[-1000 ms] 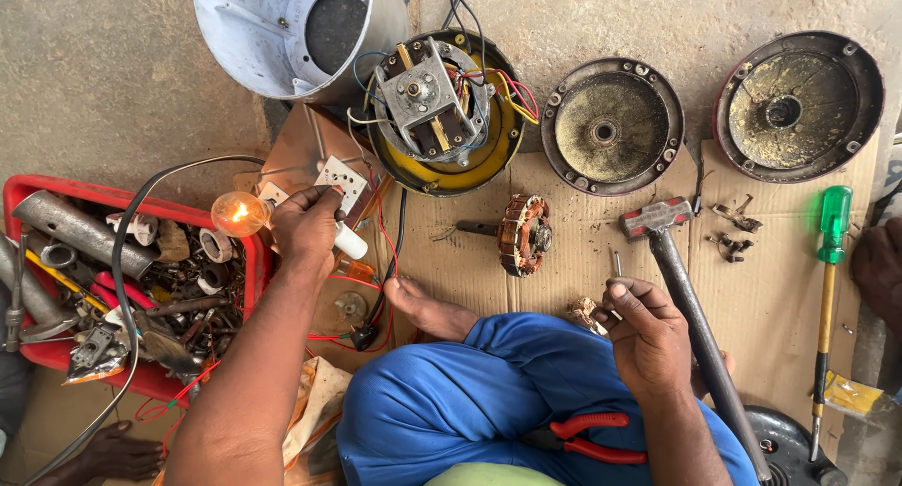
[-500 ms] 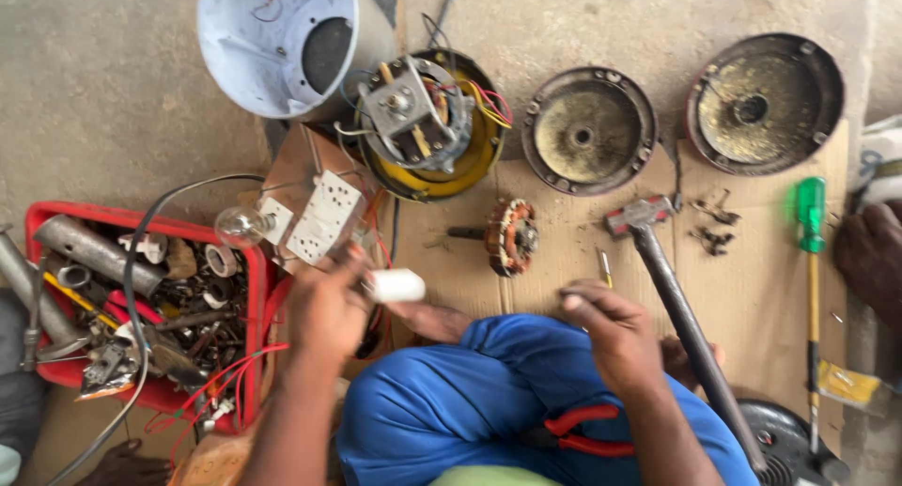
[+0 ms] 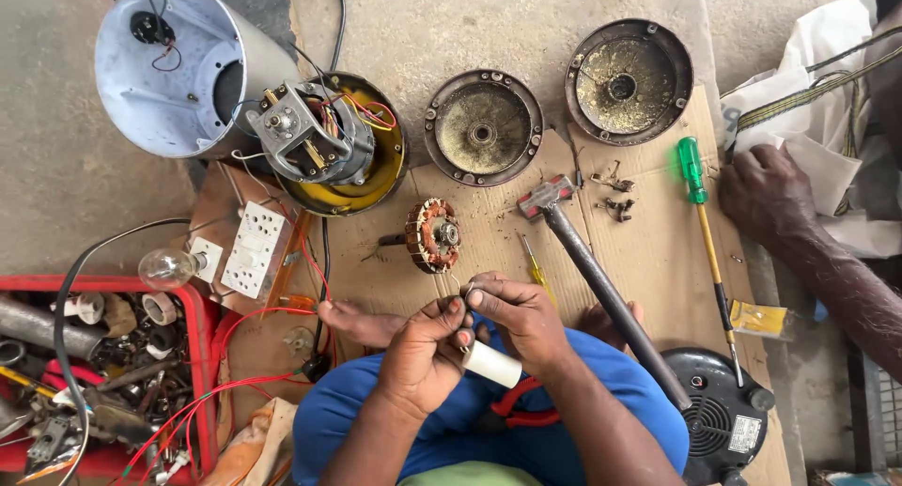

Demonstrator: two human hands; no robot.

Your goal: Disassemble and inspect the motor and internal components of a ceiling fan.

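Observation:
My left hand (image 3: pixel 427 354) and my right hand (image 3: pixel 512 309) meet over my lap, fingertips pinched together on thin wires. A white cylindrical capacitor (image 3: pixel 492 363) hangs below the fingers, gripped by my left hand. The wires run up toward a copper-wound stator (image 3: pixel 433 234) lying on the cardboard (image 3: pixel 648 251) just beyond my hands. A small yellow screwdriver (image 3: pixel 536 269) lies beside my right hand.
A hammer (image 3: pixel 601 284) lies diagonally at right, near a green screwdriver (image 3: pixel 703 209) and loose screws (image 3: pixel 613 193). Two round motor covers (image 3: pixel 483 126) sit behind. A motor assembly (image 3: pixel 324 143), white drum (image 3: pixel 174 68), switchboard (image 3: pixel 252 249) with bulb (image 3: pixel 167 268), red parts tray (image 3: pixel 199 354), another person's hand (image 3: pixel 766 193).
My left hand left the switchboard and bulb, picked up the white capacitor and came to my lap. My right hand rose to meet it. The bulb has gone dark.

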